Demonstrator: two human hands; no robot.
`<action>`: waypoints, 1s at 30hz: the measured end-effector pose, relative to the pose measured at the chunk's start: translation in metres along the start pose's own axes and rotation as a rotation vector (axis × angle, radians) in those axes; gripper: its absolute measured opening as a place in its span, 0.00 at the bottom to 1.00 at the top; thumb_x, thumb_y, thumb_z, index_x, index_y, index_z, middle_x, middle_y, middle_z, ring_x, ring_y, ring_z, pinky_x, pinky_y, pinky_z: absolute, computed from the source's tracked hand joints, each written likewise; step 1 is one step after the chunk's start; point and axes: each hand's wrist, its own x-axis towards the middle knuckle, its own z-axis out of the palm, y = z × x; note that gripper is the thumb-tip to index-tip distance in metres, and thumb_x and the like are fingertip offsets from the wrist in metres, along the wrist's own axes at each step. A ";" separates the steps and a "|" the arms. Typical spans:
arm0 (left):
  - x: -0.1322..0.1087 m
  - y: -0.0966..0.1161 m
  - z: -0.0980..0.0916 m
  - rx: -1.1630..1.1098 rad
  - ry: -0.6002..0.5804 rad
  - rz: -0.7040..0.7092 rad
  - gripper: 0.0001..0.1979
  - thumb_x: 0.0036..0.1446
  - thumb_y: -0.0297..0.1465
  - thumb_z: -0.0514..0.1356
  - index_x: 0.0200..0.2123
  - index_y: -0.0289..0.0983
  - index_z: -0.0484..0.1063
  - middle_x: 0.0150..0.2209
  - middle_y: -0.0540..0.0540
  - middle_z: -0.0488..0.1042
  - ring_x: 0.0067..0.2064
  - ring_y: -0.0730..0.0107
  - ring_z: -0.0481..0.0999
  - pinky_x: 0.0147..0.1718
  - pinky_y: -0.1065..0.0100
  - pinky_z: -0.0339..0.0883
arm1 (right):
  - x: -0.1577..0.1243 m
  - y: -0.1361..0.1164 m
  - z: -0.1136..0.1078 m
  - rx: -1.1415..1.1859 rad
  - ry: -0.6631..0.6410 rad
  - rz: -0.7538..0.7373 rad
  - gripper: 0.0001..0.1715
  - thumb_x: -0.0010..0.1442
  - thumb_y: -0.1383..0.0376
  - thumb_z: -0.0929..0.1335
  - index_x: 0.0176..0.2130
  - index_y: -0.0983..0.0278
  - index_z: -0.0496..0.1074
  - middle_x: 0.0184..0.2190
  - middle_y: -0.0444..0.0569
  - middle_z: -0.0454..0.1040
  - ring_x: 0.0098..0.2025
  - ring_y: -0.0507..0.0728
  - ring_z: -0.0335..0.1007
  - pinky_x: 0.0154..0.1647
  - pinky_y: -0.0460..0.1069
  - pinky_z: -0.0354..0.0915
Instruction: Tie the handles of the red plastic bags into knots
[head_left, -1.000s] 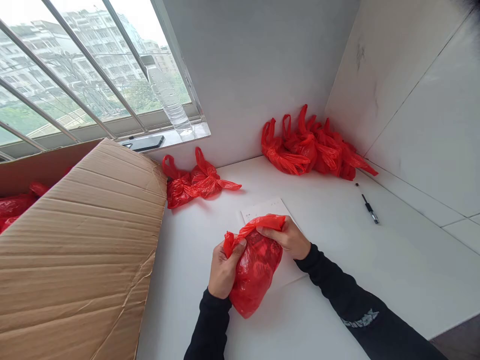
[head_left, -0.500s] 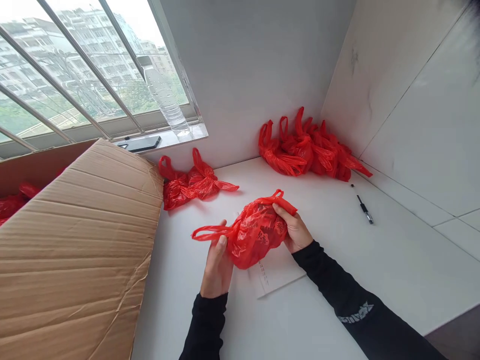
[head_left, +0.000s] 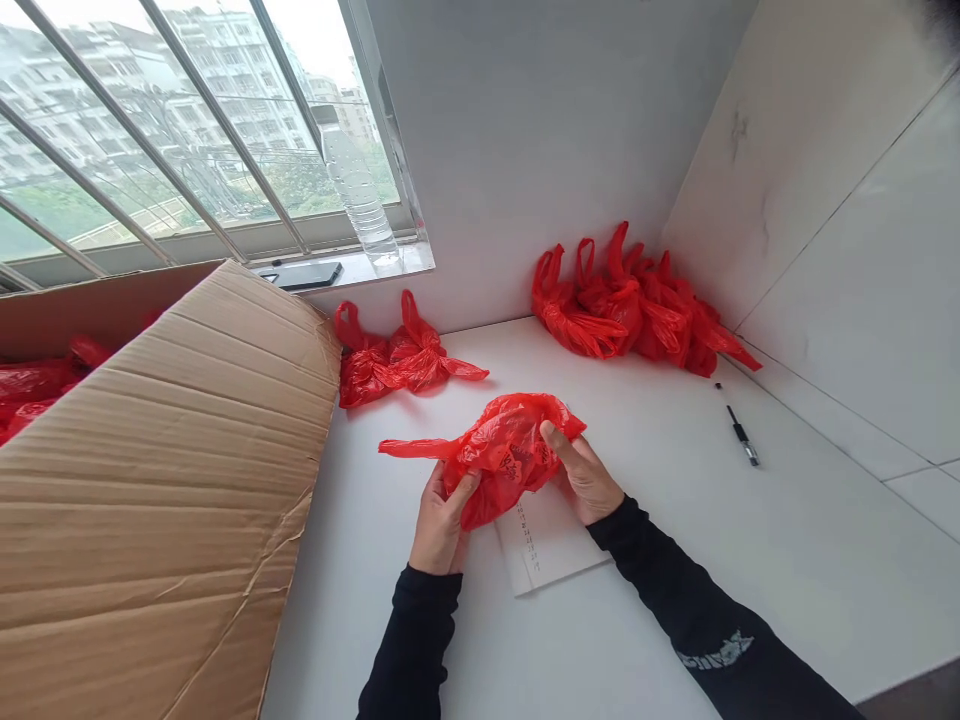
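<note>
Both hands hold a crumpled red plastic bag (head_left: pixel 501 452) just above the white table (head_left: pixel 675 560). My left hand (head_left: pixel 441 520) grips its lower left side with curled fingers. My right hand (head_left: pixel 583 478) clasps its right side, fingers pressed into the plastic. One handle of the bag sticks out to the left. A white sheet of paper (head_left: pixel 541 545) with small print lies on the table under the bag.
A big cardboard box (head_left: pixel 157 480) with red bags inside fills the left. Two red bags (head_left: pixel 394 358) lie by the wall, and a heap of several red bags (head_left: pixel 637 310) sits in the corner. A black pen (head_left: pixel 741 438) lies at right. A water bottle (head_left: pixel 360 190) and a phone (head_left: pixel 304 274) rest on the windowsill.
The bag was lifted from hanging low between my hands and turned sideways; a handle now sticks out left. My hands have shifted their grip on it. The camera view moved slightly.
</note>
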 end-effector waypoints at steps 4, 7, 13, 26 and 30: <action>-0.001 0.003 0.000 -0.039 0.032 0.030 0.29 0.45 0.32 0.74 0.52 0.40 0.71 0.47 0.44 0.80 0.50 0.56 0.79 0.49 0.59 0.73 | -0.004 0.000 0.002 -0.212 -0.152 -0.083 0.30 0.51 0.57 0.78 0.52 0.56 0.72 0.53 0.48 0.77 0.57 0.64 0.71 0.59 0.59 0.68; -0.002 0.004 0.000 -0.048 0.047 0.022 0.29 0.44 0.30 0.74 0.50 0.39 0.71 0.45 0.45 0.80 0.48 0.56 0.80 0.47 0.60 0.74 | -0.003 0.003 0.000 -0.237 -0.142 -0.083 0.26 0.53 0.58 0.77 0.50 0.59 0.74 0.51 0.50 0.78 0.55 0.64 0.74 0.57 0.60 0.70; -0.004 0.007 0.001 -0.192 -0.058 -0.108 0.23 0.52 0.31 0.69 0.52 0.36 0.72 0.50 0.41 0.79 0.54 0.51 0.77 0.53 0.55 0.72 | 0.000 0.010 -0.007 -0.118 0.030 0.014 0.25 0.52 0.57 0.77 0.48 0.62 0.75 0.48 0.52 0.80 0.50 0.65 0.77 0.46 0.58 0.77; 0.000 -0.001 -0.003 -0.093 -0.074 -0.115 0.22 0.50 0.29 0.70 0.49 0.36 0.73 0.48 0.41 0.78 0.44 0.61 0.79 0.38 0.62 0.78 | -0.001 0.009 -0.004 -0.177 0.042 -0.050 0.22 0.56 0.55 0.74 0.49 0.60 0.74 0.51 0.51 0.78 0.52 0.65 0.75 0.50 0.59 0.75; 0.003 -0.005 -0.008 -0.043 -0.077 -0.019 0.18 0.48 0.28 0.72 0.43 0.36 0.73 0.39 0.46 0.76 0.34 0.70 0.75 0.26 0.70 0.74 | -0.004 0.004 0.002 -0.284 -0.063 -0.181 0.28 0.54 0.60 0.76 0.53 0.56 0.71 0.53 0.48 0.77 0.56 0.63 0.73 0.60 0.59 0.68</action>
